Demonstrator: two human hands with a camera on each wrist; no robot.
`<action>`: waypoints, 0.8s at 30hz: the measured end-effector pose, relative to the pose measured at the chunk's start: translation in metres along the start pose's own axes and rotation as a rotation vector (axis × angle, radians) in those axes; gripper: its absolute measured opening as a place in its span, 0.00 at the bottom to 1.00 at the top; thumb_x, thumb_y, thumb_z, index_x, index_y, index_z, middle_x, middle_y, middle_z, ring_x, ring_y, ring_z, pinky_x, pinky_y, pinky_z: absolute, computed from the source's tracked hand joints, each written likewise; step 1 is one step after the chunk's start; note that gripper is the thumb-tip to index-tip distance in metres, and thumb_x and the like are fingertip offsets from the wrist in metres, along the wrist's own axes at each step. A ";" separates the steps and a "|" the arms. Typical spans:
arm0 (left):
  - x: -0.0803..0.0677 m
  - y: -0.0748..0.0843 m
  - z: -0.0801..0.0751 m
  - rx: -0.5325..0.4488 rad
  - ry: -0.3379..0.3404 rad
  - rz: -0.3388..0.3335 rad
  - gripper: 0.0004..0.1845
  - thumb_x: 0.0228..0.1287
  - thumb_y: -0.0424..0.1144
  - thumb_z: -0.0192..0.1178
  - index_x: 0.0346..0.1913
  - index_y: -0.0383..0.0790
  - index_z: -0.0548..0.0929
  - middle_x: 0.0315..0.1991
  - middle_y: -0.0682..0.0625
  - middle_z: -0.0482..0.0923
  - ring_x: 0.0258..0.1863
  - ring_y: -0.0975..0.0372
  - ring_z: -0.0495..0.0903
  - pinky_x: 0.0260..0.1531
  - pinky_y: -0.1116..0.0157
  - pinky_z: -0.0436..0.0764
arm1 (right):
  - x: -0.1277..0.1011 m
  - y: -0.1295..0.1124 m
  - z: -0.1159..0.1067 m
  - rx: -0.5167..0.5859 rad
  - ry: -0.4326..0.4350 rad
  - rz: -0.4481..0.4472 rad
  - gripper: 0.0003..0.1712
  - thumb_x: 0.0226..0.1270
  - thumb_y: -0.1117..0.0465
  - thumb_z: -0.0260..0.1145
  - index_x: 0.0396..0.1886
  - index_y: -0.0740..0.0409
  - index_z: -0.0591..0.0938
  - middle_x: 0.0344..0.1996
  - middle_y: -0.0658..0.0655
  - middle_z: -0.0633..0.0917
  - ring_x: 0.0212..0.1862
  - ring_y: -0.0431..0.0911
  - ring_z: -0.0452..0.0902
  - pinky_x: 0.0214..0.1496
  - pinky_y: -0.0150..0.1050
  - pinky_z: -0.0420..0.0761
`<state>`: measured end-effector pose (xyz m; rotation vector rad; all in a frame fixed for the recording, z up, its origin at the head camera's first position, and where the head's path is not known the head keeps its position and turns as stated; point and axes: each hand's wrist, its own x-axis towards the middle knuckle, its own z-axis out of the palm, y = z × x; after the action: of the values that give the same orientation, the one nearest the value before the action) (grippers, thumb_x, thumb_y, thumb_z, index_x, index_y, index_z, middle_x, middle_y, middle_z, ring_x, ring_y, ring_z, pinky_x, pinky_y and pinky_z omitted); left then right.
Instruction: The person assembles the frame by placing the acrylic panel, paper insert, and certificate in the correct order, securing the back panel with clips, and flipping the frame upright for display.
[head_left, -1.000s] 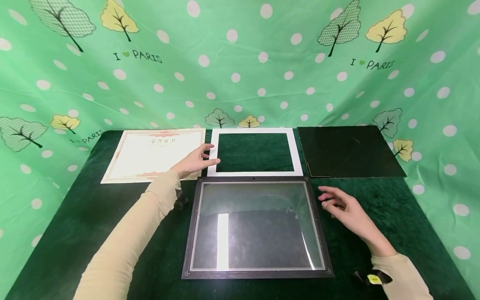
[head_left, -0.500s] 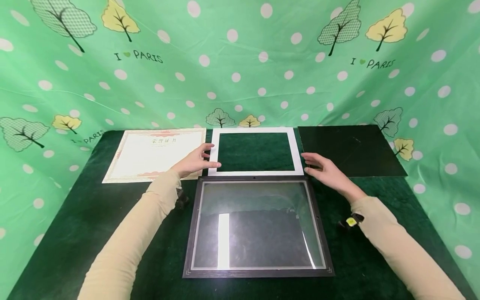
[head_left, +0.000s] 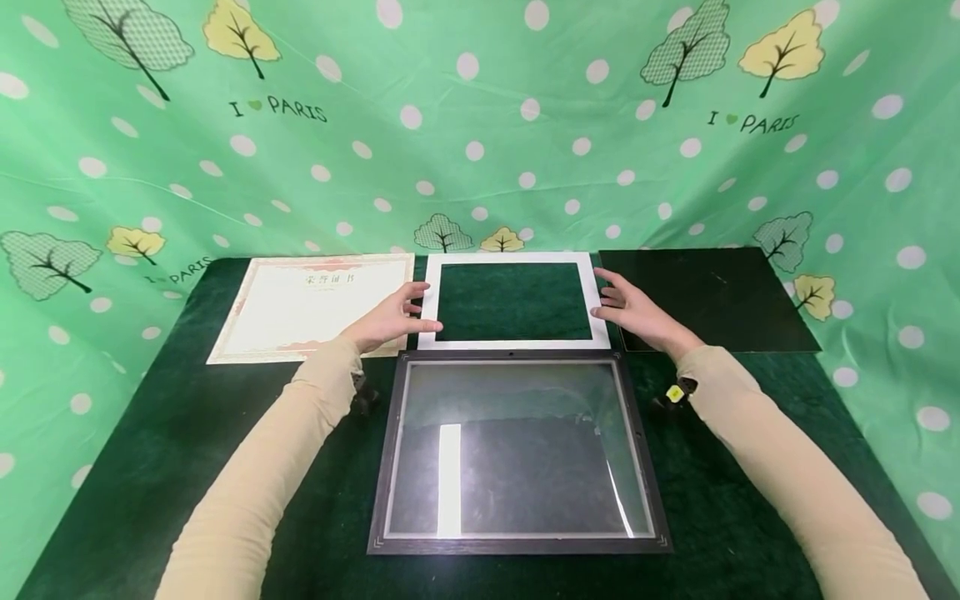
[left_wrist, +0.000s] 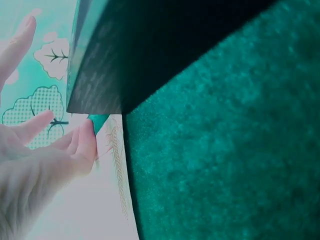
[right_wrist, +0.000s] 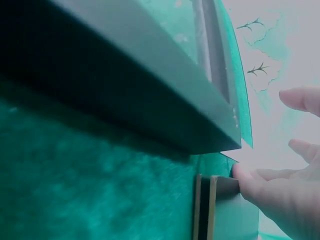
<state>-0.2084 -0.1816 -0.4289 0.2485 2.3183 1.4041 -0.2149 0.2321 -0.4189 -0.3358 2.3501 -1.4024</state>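
Note:
A white picture mat (head_left: 517,344) lies at the back of the table, dark green cloth showing through its opening. My left hand (head_left: 386,321) is at its left border, thumb and fingers spread. At the right border is my right hand (head_left: 637,310), fingers extended; whether either presses on the mat is hard to tell. Nearer to me lies a black picture frame (head_left: 517,547) with a clear pane in it. Its corner looms beside the left hand (left_wrist: 47,160) in the left wrist view, and beside the right hand (right_wrist: 287,185) in the right wrist view.
A certificate (head_left: 300,312) with a pink border lies left of the mat, partly under my left hand. On the right lies a black board (head_left: 723,304), whose layered edge shows in the right wrist view. A green dotted curtain (head_left: 480,108) hangs behind the table.
My right hand has moved up and left, from beside the picture frame to the mat's right border. The left hand stays at the left border, almost unmoved.

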 end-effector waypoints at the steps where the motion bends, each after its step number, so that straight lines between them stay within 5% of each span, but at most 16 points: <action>1: 0.000 0.000 0.000 -0.006 0.001 -0.001 0.48 0.58 0.41 0.70 0.75 0.38 0.51 0.74 0.42 0.52 0.67 0.43 0.58 0.61 0.45 0.63 | 0.002 0.000 -0.001 0.021 -0.001 0.004 0.44 0.73 0.64 0.58 0.78 0.56 0.42 0.73 0.71 0.45 0.73 0.64 0.44 0.68 0.62 0.53; 7: 0.003 0.000 0.000 -0.034 0.015 -0.011 0.48 0.59 0.41 0.70 0.75 0.39 0.51 0.72 0.38 0.52 0.66 0.42 0.59 0.61 0.45 0.64 | 0.010 0.000 -0.003 0.134 0.015 0.069 0.44 0.72 0.65 0.58 0.78 0.57 0.43 0.72 0.73 0.47 0.73 0.62 0.44 0.68 0.58 0.54; 14: 0.008 -0.003 -0.001 -0.103 0.068 -0.019 0.44 0.60 0.36 0.67 0.74 0.38 0.54 0.70 0.35 0.56 0.66 0.41 0.59 0.62 0.45 0.62 | 0.016 0.004 0.001 0.075 0.047 0.115 0.40 0.70 0.66 0.58 0.76 0.65 0.50 0.72 0.71 0.52 0.70 0.63 0.52 0.67 0.55 0.58; 20: 0.012 -0.003 -0.002 -0.105 0.093 -0.064 0.43 0.61 0.35 0.67 0.75 0.38 0.54 0.68 0.36 0.60 0.64 0.45 0.63 0.62 0.49 0.64 | 0.016 0.006 0.002 0.076 0.076 0.113 0.41 0.71 0.69 0.56 0.77 0.59 0.48 0.72 0.70 0.50 0.64 0.64 0.63 0.61 0.54 0.66; 24: 0.016 -0.005 -0.002 -0.113 0.102 -0.069 0.44 0.61 0.33 0.65 0.75 0.36 0.53 0.68 0.35 0.60 0.61 0.46 0.66 0.61 0.51 0.65 | 0.014 0.005 0.001 0.086 0.104 0.088 0.39 0.71 0.70 0.54 0.77 0.57 0.49 0.72 0.69 0.50 0.65 0.62 0.62 0.62 0.53 0.65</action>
<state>-0.2231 -0.1802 -0.4361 0.0643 2.2943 1.5402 -0.2273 0.2286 -0.4265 -0.1365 2.3462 -1.5061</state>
